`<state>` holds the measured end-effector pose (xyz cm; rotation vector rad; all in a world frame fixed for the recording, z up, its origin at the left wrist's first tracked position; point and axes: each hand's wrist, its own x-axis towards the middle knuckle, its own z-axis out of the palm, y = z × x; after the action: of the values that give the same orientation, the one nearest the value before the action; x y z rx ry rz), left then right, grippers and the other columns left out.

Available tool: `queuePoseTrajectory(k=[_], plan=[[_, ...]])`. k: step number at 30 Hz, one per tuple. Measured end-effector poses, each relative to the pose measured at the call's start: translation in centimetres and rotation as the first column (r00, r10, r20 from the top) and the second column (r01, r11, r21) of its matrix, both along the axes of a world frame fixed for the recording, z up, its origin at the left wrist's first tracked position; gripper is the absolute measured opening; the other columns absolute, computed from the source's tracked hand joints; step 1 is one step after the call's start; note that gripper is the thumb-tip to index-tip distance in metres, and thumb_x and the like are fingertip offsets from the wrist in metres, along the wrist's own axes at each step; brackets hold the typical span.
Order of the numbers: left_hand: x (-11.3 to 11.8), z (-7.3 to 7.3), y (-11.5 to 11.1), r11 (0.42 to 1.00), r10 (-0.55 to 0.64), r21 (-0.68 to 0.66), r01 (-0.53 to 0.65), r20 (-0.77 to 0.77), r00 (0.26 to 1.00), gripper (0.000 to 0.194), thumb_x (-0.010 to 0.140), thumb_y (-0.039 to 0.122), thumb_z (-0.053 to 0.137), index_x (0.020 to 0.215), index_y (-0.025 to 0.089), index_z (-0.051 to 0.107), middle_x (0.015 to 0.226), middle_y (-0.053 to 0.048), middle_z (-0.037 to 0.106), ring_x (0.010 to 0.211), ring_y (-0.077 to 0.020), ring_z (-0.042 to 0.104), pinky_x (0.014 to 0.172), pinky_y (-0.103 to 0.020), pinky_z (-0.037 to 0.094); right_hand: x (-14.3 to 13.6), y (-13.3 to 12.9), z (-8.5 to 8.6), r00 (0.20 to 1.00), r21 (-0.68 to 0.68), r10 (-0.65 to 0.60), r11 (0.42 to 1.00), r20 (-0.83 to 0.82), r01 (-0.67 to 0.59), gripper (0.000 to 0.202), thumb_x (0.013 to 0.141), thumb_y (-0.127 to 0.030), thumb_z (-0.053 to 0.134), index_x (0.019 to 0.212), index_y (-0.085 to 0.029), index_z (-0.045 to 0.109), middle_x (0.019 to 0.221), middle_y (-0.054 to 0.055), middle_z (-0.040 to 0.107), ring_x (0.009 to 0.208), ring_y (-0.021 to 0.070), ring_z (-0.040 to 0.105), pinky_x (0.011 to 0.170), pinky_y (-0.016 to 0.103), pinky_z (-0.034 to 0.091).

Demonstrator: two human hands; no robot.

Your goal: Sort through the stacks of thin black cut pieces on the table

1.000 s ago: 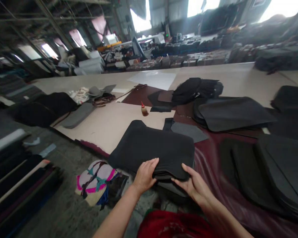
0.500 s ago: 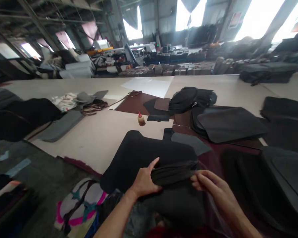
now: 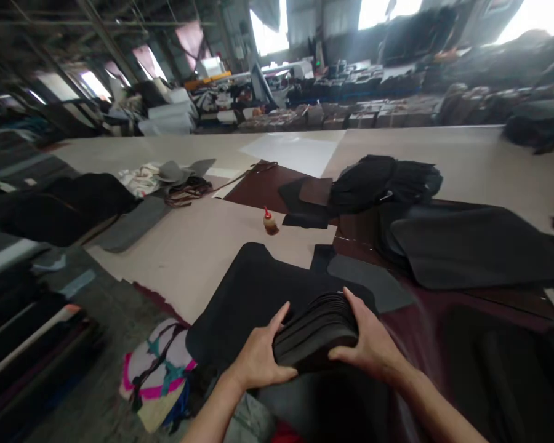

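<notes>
Between my two hands is a thick stack of dark, thin sheet pieces (image 3: pixel 316 329), bowed upward in the middle. My left hand (image 3: pixel 261 351) grips its left end, thumb and fingers on opposite sides. At the right end, my right hand (image 3: pixel 369 341) clasps it the same way. Beneath and behind the stack lies a large black mat-like piece (image 3: pixel 240 295) on the table. A grey flat piece (image 3: pixel 369 280) rests just beyond my right hand. Farther back stands a small bottle (image 3: pixel 270 223) with a red pointed tip.
Dark flat pieces (image 3: pixel 480 243) are piled at the right, with a black bundle (image 3: pixel 383 184) behind them. Grey and black material (image 3: pixel 69 203) lies at the table's left. A stool-like seat with a pink-edged cover (image 3: pixel 161 357) stands below the table edge (image 3: pixel 161 301).
My right hand has shifted from pinching the stack's edge to clasping its whole right end. The stack now bows upward, its layers fanned. The view has turned slightly left.
</notes>
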<state>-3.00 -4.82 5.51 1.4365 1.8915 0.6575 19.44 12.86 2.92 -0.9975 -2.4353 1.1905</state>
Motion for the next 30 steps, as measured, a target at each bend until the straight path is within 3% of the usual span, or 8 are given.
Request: queuePoseTrajectory(k=[3, 5, 8, 10, 13, 16, 21, 30], plan=[[2.2, -1.3, -2.0, 0.995, 0.078, 0.082, -0.055, -0.303, 0.95, 0.116, 0.067, 0.019, 0.078, 0.157, 0.027, 0.005, 0.143, -0.012, 0.054, 0.126, -0.0304, 0.057, 0.106, -0.046, 0.049, -0.1, 0.5, -0.6, 0.998, -0.036, 0.042, 0.999, 0.044, -0.04, 0.132, 0.055, -0.04, 0.09, 0.157, -0.023, 0.008, 0.156, 0.017, 0.039, 0.141, 0.0373, 0.042, 0.116, 0.055, 0.04], [3.5, -2.5, -3.4, 0.99, 0.061, 0.14, 0.01, -0.488, 0.871, 0.107, 0.07, 0.016, 0.075, 0.156, 0.026, 0.012, 0.147, -0.016, 0.05, 0.131, -0.0342, 0.052, 0.108, -0.052, 0.048, 0.1, 0.3, -0.9, 0.996, -0.026, 0.089, 0.996, 0.027, -0.089, 0.135, 0.053, -0.046, 0.091, 0.157, -0.019, 0.009, 0.155, 0.021, 0.039, 0.141, 0.0403, 0.04, 0.117, 0.057, 0.037], [4.6, -4.2, -4.6, 0.985, 0.041, 0.157, 0.068, -0.602, 0.797, 0.1, 0.068, 0.012, 0.072, 0.154, 0.02, 0.022, 0.143, -0.018, 0.051, 0.128, -0.036, 0.054, 0.105, -0.053, 0.051, 1.1, 0.2, -1.0, 0.982, -0.014, 0.181, 0.983, -0.048, -0.182, 0.134, 0.054, -0.054, 0.09, 0.156, -0.014, 0.013, 0.153, 0.025, 0.039, 0.142, 0.0436, 0.037, 0.118, 0.061, 0.031], [4.7, -5.0, -4.9, 0.978, 0.074, 0.198, 0.066, -0.624, 0.778, 0.093, 0.071, 0.009, 0.065, 0.153, 0.017, 0.023, 0.135, -0.018, 0.056, 0.121, -0.0337, 0.058, 0.101, -0.05, 0.055, 2.3, 0.9, -0.7, 0.955, -0.122, 0.266, 0.952, -0.131, -0.281, 0.131, 0.056, -0.057, 0.088, 0.157, -0.017, 0.015, 0.156, 0.024, 0.035, 0.145, 0.0432, 0.032, 0.12, 0.061, 0.027], [4.4, -5.6, -4.9, 0.959, 0.133, 0.277, 0.059, -0.623, 0.771, 0.084, 0.075, 0.004, 0.05, 0.154, 0.016, 0.022, 0.123, -0.015, 0.063, 0.114, -0.0284, 0.062, 0.097, -0.044, 0.057, 4.5, 2.6, 0.0, 0.897, -0.436, 0.292, 0.795, -0.333, -0.421, 0.108, 0.067, -0.067, 0.077, 0.153, -0.025, 0.029, 0.161, 0.016, 0.03, 0.148, 0.0404, 0.028, 0.122, 0.058, 0.023], [4.3, -5.5, -4.7, 0.963, 0.125, 0.264, 0.053, -0.611, 0.782, 0.084, 0.074, -0.001, 0.043, 0.154, 0.018, 0.025, 0.119, -0.013, 0.065, 0.109, -0.025, 0.063, 0.094, -0.039, 0.058, 6.2, 4.0, 0.3, 0.891, -0.654, 0.084, 0.649, -0.446, -0.389, 0.076, 0.082, -0.07, 0.059, 0.145, -0.029, 0.045, 0.157, 0.012, 0.039, 0.14, 0.0382, 0.041, 0.118, 0.056, 0.031], [4.2, -4.3, -4.0, 0.966, 0.108, 0.249, 0.067, -0.629, 0.77, 0.084, 0.078, 0.0, 0.044, 0.156, 0.018, 0.018, 0.117, -0.012, 0.066, 0.106, -0.0254, 0.064, 0.092, -0.039, 0.059, 6.8, 3.9, 0.2, 0.924, -0.652, 0.024, 0.702, -0.381, -0.287, 0.039, 0.087, -0.046, 0.067, 0.122, -0.028, 0.066, 0.136, 0.01, 0.059, 0.132, 0.0326, 0.048, 0.115, 0.051, 0.036], [4.0, -3.1, -3.1, 0.987, 0.027, 0.145, 0.068, -0.568, 0.822, 0.089, 0.074, -0.003, 0.043, 0.156, 0.022, 0.019, 0.12, -0.009, 0.066, 0.105, -0.0223, 0.063, 0.092, -0.035, 0.057, 6.1, 3.3, 0.6, 0.868, -0.527, 0.221, 0.719, -0.444, -0.453, 0.028, 0.084, -0.038, 0.075, 0.11, -0.026, 0.072, 0.13, 0.01, 0.061, 0.132, 0.0281, 0.048, 0.116, 0.046, 0.034]])
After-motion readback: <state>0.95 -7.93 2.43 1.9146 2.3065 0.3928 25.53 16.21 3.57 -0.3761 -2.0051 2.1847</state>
